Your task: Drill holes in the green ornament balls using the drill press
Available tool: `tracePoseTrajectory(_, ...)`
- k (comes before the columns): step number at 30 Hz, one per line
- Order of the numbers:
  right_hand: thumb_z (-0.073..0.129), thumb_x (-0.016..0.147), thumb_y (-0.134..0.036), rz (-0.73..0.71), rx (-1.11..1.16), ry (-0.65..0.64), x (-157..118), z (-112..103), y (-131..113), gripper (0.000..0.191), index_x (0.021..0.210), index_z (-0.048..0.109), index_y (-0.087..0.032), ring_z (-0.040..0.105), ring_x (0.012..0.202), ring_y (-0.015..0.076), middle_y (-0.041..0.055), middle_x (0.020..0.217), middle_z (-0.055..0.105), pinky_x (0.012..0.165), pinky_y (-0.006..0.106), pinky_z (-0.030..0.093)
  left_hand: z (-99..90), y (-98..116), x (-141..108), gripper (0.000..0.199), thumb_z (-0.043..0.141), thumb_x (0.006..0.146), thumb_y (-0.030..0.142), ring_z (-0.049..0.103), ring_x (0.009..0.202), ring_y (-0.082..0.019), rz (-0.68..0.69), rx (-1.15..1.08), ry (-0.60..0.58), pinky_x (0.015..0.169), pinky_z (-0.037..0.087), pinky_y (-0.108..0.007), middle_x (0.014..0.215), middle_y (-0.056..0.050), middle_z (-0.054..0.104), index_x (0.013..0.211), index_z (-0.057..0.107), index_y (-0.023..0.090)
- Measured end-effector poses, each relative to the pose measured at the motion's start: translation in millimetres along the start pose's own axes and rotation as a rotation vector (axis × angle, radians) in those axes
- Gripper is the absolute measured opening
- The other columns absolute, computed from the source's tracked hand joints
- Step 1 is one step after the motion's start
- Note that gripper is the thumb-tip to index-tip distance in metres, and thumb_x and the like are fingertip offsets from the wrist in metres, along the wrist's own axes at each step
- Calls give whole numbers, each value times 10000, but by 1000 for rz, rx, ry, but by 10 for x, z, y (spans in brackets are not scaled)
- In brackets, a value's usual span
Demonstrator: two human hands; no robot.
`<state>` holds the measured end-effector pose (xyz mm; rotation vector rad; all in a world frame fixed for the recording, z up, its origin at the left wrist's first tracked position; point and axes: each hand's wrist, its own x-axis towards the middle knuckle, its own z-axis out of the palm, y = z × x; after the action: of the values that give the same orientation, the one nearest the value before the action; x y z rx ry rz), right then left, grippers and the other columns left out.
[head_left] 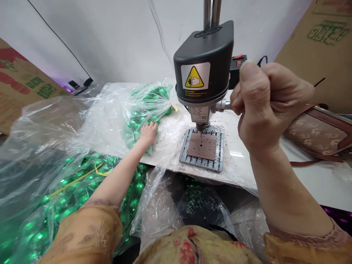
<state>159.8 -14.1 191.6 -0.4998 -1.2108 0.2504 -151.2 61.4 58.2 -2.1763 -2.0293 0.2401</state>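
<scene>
Head view: left of the drill press [203,55], left hand [149,134], grip unclear, seemingly picks green pieces [152,94] for careful placing beneath; right hand [265,104] holds its lever [226,105].

Black drill head [203,55]; green pieces [151,97]; brown board [207,148].

The lone camera sits up on the person's head — facing forward and down between both arms [121,176], onto the bench [321,185], with the drill press [202,53] close ahead and the wall [118,40] behind it.

Mustard sleeves [85,234], pinkish trimmed cuffs [100,204]
</scene>
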Motion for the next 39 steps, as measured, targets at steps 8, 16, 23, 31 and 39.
tracePoseTrajectory(8,573,919,-265,-21,-31,-8,-27,-1,-8,434,532,397,-178,392,439,18,-65,484,404,473,252,291,-39,591,-344,615,783,752,407,634,968,-194,307,-1121,94,852,518,-319,1191,-86,631,1283,553,198)
tracePoseTrajectory(16,575,922,-263,-32,-51,-45,-13,-26,-4,440,525,404,-180,386,432,21,-70,474,390,470,247,300,-64,1103,-428,532,843,647,338,607,790,-128,82,-1777,-109,720,483,-258,881,10,644,1057,531,206)
tracePoseTrajectory(23,581,919,-268,-70,-74,-25,-15,-16,4,457,520,376,-179,380,425,15,-72,464,381,458,238,300,-83,1183,-435,518,750,757,435,618,811,-137,59,-1842,-135,673,495,-258,953,-10,649,1191,543,243)
tracePoseTrajectory(31,565,921,-242,-24,-34,-50,-16,-26,-36,437,526,394,-168,397,448,-1,-73,491,385,488,226,301,-120,1334,-373,521,790,674,324,650,822,-129,-9,-1990,-106,753,543,-284,960,1,649,1120,538,227)
tracePoseTrajectory(39,545,931,-244,-10,-77,-72,-17,-35,-71,437,527,390,-181,396,453,8,-69,504,385,486,232,301,25,1444,-320,498,877,644,317,635,810,-111,96,-1950,78,764,490,-248,881,21,669,966,513,210)
